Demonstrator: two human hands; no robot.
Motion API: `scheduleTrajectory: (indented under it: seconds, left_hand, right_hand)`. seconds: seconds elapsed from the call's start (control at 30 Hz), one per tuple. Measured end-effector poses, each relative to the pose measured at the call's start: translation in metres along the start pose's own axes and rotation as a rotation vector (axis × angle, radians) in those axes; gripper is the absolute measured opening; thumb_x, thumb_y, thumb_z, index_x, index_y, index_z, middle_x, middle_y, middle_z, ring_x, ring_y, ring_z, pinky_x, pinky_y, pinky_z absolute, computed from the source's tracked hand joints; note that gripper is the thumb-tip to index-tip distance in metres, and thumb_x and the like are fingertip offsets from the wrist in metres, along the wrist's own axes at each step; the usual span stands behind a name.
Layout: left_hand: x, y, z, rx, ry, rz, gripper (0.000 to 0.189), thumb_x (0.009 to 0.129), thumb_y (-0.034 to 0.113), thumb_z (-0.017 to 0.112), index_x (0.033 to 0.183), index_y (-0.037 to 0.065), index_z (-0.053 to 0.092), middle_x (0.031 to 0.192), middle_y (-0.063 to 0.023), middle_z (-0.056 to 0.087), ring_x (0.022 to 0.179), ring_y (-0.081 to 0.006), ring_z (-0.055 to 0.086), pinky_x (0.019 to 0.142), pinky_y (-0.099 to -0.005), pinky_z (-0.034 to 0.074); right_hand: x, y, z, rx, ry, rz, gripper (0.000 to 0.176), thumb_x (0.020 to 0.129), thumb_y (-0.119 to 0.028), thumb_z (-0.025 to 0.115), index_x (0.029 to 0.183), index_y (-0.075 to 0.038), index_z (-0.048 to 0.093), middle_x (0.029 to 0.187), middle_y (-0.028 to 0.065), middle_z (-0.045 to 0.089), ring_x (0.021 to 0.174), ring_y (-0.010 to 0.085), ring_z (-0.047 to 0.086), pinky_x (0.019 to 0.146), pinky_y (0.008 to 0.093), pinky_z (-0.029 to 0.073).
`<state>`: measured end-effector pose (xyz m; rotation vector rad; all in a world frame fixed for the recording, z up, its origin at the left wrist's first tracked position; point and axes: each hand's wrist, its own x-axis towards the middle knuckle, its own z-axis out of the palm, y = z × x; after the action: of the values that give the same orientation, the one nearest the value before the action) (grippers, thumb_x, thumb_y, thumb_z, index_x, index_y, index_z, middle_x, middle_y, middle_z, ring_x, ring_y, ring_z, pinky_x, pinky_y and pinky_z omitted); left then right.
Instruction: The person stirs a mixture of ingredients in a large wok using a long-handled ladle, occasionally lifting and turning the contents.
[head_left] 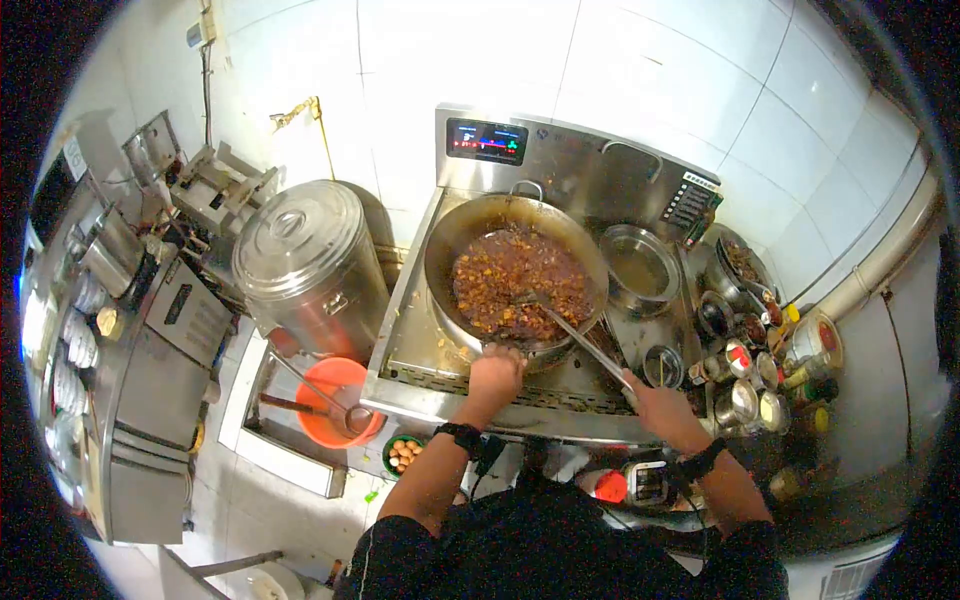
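Note:
A large wok (440,240) sits on the steel stove, partly filled with a chunky reddish-brown mixture (515,265). My left hand (497,368) is closed at the wok's near rim, around its handle, which the fingers mostly hide. In my right hand (662,408) is the end of a long-handled metal utensil (585,342). It slants across the wok's right rim, and its head is sunk in the food, so its shape is hidden. Both wrists wear dark bands.
Right of the wok stands a metal pot of liquid (640,268); seasoning jars and bowls (738,400) crowd the far right. A lidded steel stockpot (305,255) is at left. Below it are an orange bucket (330,375) holding a ladle and a basket of eggs (404,455).

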<state>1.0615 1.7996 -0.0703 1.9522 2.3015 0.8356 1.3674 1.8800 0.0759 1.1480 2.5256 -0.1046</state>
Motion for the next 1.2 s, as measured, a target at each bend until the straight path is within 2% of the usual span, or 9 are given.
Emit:
scheduleTrajectory:
  seconds: [0.1, 0.3, 0.4, 0.47, 0.63, 0.83, 1.03, 1.13, 1.2]
  left_hand:
    - [0.002, -0.003, 0.003, 0.054, 0.07, 0.058, 0.023, 0.09, 0.028, 0.059, 0.082, 0.007, 0.063, 0.082, -0.0122, 0.066, 0.086, -0.0313, 0.062, 0.069, -0.0424, 0.054]
    - [0.002, -0.009, 0.005, 0.013, 0.13, 0.084, 0.02, 0.089, 0.027, 0.061, 0.081, 0.009, 0.063, 0.078, -0.0099, 0.064, 0.082, -0.0301, 0.061, 0.067, -0.0424, 0.054]
    - [0.002, -0.007, 0.003, 0.037, 0.097, 0.066, 0.017, 0.087, 0.025, 0.062, 0.079, 0.009, 0.062, 0.076, -0.0096, 0.062, 0.081, -0.03, 0.06, 0.065, -0.0424, 0.053]
    - [0.002, -0.002, -0.005, -0.015, 0.161, 0.069, 0.015, 0.085, 0.022, 0.063, 0.078, 0.009, 0.062, 0.075, -0.0104, 0.062, 0.08, -0.0305, 0.06, 0.064, -0.0423, 0.053]
    - [0.0, -0.006, 0.001, -0.076, 0.213, 0.103, 0.014, 0.083, 0.019, 0.065, 0.077, 0.008, 0.06, 0.073, -0.0122, 0.061, 0.076, -0.0323, 0.06, 0.063, -0.0432, 0.053]
    - [0.002, 0.001, -0.004, 0.028, 0.141, 0.084, 0.018, 0.086, 0.021, 0.063, 0.078, 0.006, 0.059, 0.075, -0.014, 0.063, 0.078, -0.0336, 0.062, 0.064, -0.0434, 0.053]
    - [0.0, -0.007, 0.013, 0.113, -0.014, 0.066, 0.027, 0.093, 0.03, 0.055, 0.083, 0.005, 0.061, 0.083, -0.0147, 0.066, 0.084, -0.0342, 0.063, 0.073, -0.0461, 0.053]
    - [0.0, 0.003, -0.005, 0.058, -0.03, 0.016, 0.029, 0.093, 0.032, 0.055, 0.085, 0.005, 0.062, 0.084, -0.0145, 0.066, 0.085, -0.0345, 0.063, 0.074, -0.0468, 0.052]
    - [0.001, -0.004, 0.001, 0.042, -0.003, 0.075, 0.028, 0.093, 0.031, 0.056, 0.086, 0.005, 0.062, 0.084, -0.0144, 0.066, 0.085, -0.0346, 0.063, 0.074, -0.0468, 0.053]
  right_hand:
    - [0.012, 0.004, 0.02, -0.087, 0.042, 0.054, 0.079, 0.09, -0.012, 0.053, 0.157, -0.028, 0.016, 0.077, 0.0199, 0.066, 0.064, 0.0371, 0.065, 0.059, 0.05, 0.052]
    - [0.069, -0.012, 0.048, -0.036, 0.2, 0.046, 0.078, 0.089, -0.01, 0.054, 0.157, -0.022, 0.017, 0.076, 0.0212, 0.065, 0.064, 0.0377, 0.066, 0.058, 0.0496, 0.051]
    - [0.098, -0.035, 0.051, 0.167, 0.221, -0.004, 0.075, 0.09, -0.009, 0.054, 0.157, -0.018, 0.02, 0.08, 0.0232, 0.066, 0.065, 0.0404, 0.065, 0.058, 0.0506, 0.051]
    - [0.119, -0.047, 0.063, 0.495, 0.265, -0.115, 0.073, 0.092, -0.011, 0.056, 0.156, -0.017, 0.022, 0.075, 0.016, 0.065, 0.06, 0.0326, 0.062, 0.053, 0.0447, 0.05]
    - [0.124, -0.096, 0.049, 1.187, -0.073, -0.06, 0.074, 0.093, -0.014, 0.059, 0.157, -0.017, 0.021, 0.069, 0.0039, 0.057, 0.053, 0.0169, 0.053, 0.047, 0.0332, 0.044]
    - [0.1, -0.083, 0.067, 1.114, 0.014, -0.26, 0.076, 0.091, -0.01, 0.056, 0.158, -0.017, 0.02, 0.06, 0.0018, 0.05, 0.044, 0.0122, 0.045, 0.044, 0.0313, 0.041]
    - [0.038, -0.045, 0.009, 0.771, -0.247, -0.055, 0.075, 0.089, -0.013, 0.054, 0.157, -0.02, 0.022, 0.065, 0.005, 0.053, 0.054, 0.016, 0.053, 0.053, 0.0342, 0.047]
    - [0.029, 0.002, 0.031, 0.507, -0.011, -0.204, 0.075, 0.09, -0.022, 0.057, 0.156, -0.023, 0.022, 0.08, 0.0208, 0.067, 0.059, 0.0308, 0.064, 0.058, 0.0462, 0.053]
    - [0.015, 0.015, 0.026, 0.308, 0.087, -0.172, 0.07, 0.092, -0.024, 0.055, 0.155, -0.023, 0.025, 0.077, 0.0206, 0.067, 0.06, 0.0344, 0.064, 0.058, 0.0504, 0.052]
